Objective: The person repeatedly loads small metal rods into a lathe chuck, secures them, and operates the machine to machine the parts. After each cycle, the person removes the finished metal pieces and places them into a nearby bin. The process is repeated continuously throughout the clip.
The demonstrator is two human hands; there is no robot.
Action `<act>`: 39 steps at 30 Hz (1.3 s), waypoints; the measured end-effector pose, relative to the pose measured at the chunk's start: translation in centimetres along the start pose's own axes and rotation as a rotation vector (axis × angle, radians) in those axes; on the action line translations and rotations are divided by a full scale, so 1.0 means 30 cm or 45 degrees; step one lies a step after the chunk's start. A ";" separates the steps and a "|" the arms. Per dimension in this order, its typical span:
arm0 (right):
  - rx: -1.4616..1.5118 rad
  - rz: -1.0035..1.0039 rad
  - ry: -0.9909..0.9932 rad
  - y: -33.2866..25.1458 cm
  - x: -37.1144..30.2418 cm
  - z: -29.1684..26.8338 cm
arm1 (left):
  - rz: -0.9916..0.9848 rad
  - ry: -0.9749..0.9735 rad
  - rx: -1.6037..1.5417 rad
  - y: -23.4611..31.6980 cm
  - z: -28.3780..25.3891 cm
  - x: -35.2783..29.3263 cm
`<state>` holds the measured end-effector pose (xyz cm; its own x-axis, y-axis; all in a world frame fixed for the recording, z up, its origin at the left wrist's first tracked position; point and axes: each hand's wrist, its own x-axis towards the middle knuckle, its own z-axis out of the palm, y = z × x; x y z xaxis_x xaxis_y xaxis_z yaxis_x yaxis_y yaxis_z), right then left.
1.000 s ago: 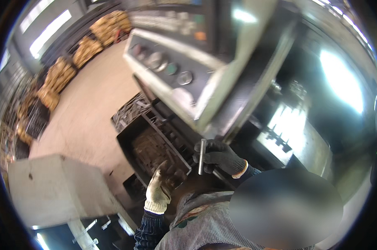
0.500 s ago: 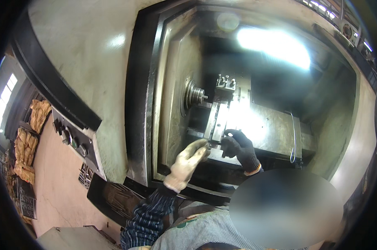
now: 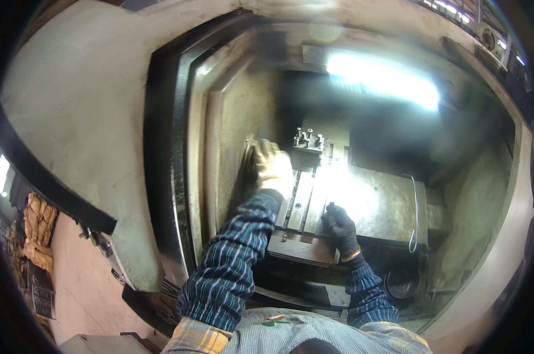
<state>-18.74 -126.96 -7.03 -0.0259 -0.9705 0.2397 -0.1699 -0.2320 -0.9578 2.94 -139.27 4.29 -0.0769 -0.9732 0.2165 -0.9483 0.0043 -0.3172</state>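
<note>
My left hand (image 3: 273,164), in a pale work glove, reaches into the lathe at the spindle on the left wall. Its fingers look bent around something there; the hand covers the chuck and whatever is held. My right hand (image 3: 342,227), in a dark knitted glove, is closed above the right edge of the grooved cross slide (image 3: 299,203). A small dark tip shows at its thumb and forefinger; I cannot tell whether it is a part or a fingertip. Beyond the left hand stands the tool post (image 3: 308,141), with several upright bolts.
A metal way cover (image 3: 391,200) lies right of the slide, with a thin bent pipe (image 3: 413,215) at its end. A bright lamp reflection glares above. The machine's door frame (image 3: 169,159) rises at left. A dark tray (image 3: 146,310) sits outside, lower left.
My left hand has moved forward and left from near the slide's front end onto the spindle. My right hand has dropped slightly lower and closed more. The view has shifted.
</note>
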 end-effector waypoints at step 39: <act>-1.008 -0.512 -0.493 -0.116 0.623 0.346 | -1.041 1.384 -1.380 -0.863 -0.482 -1.012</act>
<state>-8.41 -144.99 -0.86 0.4811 -0.8155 0.3215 -0.7134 -0.5774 -0.3970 25.36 -106.52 19.29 0.7643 -0.2191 0.6066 -0.5692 0.2129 0.7941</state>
